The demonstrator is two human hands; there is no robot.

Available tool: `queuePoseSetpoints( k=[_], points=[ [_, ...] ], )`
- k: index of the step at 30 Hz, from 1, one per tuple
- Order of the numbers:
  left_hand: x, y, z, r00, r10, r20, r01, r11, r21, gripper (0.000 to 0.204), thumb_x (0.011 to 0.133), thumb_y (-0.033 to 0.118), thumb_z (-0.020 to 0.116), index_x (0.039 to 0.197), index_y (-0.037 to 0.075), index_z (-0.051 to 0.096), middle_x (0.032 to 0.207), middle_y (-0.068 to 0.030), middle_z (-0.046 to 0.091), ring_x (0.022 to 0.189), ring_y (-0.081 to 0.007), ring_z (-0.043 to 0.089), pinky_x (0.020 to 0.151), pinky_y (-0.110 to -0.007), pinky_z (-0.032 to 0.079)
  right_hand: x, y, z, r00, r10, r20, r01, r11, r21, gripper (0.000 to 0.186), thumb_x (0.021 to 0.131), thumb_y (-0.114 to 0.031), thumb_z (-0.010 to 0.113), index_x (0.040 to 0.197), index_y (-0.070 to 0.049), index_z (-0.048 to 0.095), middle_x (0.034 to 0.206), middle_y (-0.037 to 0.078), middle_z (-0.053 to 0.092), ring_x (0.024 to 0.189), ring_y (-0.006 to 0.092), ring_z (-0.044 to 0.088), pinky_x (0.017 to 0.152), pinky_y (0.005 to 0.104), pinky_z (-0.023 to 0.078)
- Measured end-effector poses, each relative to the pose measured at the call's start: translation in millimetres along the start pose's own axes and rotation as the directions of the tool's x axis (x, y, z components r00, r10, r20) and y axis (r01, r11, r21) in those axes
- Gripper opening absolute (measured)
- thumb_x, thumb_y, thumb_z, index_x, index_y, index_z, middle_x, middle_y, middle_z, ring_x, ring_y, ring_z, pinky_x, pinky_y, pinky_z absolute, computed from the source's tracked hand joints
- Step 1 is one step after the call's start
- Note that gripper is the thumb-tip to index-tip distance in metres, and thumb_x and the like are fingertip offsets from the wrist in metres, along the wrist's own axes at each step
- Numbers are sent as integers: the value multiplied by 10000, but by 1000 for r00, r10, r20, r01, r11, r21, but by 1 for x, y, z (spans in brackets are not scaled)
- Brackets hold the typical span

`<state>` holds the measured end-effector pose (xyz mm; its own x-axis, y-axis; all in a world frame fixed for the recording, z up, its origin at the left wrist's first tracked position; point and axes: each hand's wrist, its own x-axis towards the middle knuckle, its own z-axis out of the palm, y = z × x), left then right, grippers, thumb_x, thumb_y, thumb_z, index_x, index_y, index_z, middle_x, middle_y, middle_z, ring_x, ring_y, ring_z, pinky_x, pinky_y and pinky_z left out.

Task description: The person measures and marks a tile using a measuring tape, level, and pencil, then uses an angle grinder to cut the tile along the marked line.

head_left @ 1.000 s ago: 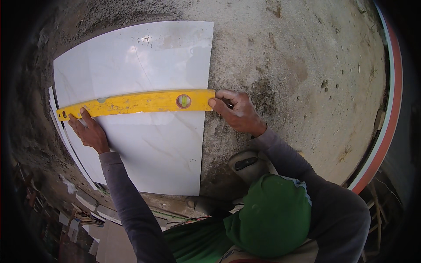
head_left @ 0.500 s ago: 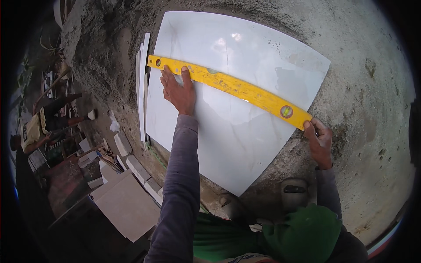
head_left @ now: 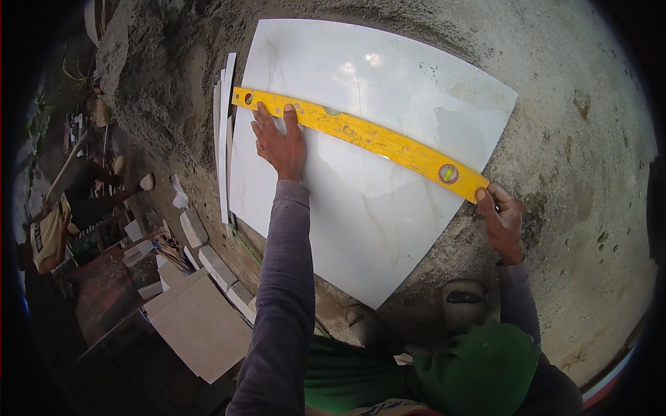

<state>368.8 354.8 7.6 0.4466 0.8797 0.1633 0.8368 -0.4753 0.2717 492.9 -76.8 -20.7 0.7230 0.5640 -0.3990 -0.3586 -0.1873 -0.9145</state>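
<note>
– Swung clockwise in the frame since a second ago, along with the grey ground point(head_left: 576, 208): a big white tile point(head_left: 368, 191), filling the centre. Probably down to a turn of the head, not a shove.

– And on top of it?

– One yellow level point(head_left: 374, 141), turned likewise, now slanting from the upper left of the tile down toward the right of the frame. Still laid right across, so apparently little disturbed as far as the work goes.

– Anything new toward the edges?

– More fully in view now, lower left: a pale board point(head_left: 201, 326). Newly visible at far left: a co-worker point(head_left: 50, 236), with legs shifted since half a second ago.

– Hands?

– Left hand point(head_left: 283, 149), left of centre: loosely spread, fingertips resting on the level near the upper-left end, not wrapped round it. Right hand point(head_left: 506, 222), right of centre: pinching the lower-right end with the thumb. Much as a second ago, suggesting steady control of both ends.

– Smallest detail?

– Round bubble window point(head_left: 448, 173), near the right hand, greenish inside. Too small to tell the bubble's position.
</note>
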Motion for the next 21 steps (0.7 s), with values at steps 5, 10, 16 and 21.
queuePoseSetpoints(
  k=[5, 10, 16, 21],
  points=[
    [6, 9, 1, 999, 19, 26, -18, 999, -40, 901, 1071, 633, 493, 1713, 38, 281, 1778, -261, 225, 1651, -441, 185, 1305, -593, 112, -1, 0, -6, 999, -9, -36, 8, 1000, -23, 277, 1077, -208, 682, 884, -9, 670, 741, -98, 474, 711, 0, 389, 592, 247, 318],
    [5, -11, -2, 992, 65, 105, -55, 994, -93, 969, 1079, 644, 484, 1703, -46, 211, 1774, -322, 140, 1662, -444, 137, 1335, -511, 148, 1, -3, -3, 999, 41, 14, -41, 999, -12, 254, 1070, -215, 688, 1014, 27, 739, 736, -78, 508, 699, 10, 405, 582, 260, 331],
    [14, -11, -12, 979, 82, 186, -58, 990, -131, 1011, 1056, 670, 522, 1705, -41, 211, 1777, -317, 132, 1648, -422, 224, 1320, -440, 251, 0, -3, -9, 1000, -1, 3, 1, 999, -42, 318, 1072, -284, 690, 1059, 26, 759, 715, -70, 507, 682, 13, 408, 572, 270, 334],
    [13, 2, -17, 964, 34, 262, 4, 990, -141, 1206, 935, 798, 623, 1698, -51, 233, 1766, -342, 134, 1658, -443, 161, 1321, -494, 231, -1, -4, -13, 998, 45, 37, -42, 997, -67, 380, 1074, -352, 677, 1056, 19, 760, 691, -68, 503, 662, 20, 420, 563, 279, 350]
  ],
)
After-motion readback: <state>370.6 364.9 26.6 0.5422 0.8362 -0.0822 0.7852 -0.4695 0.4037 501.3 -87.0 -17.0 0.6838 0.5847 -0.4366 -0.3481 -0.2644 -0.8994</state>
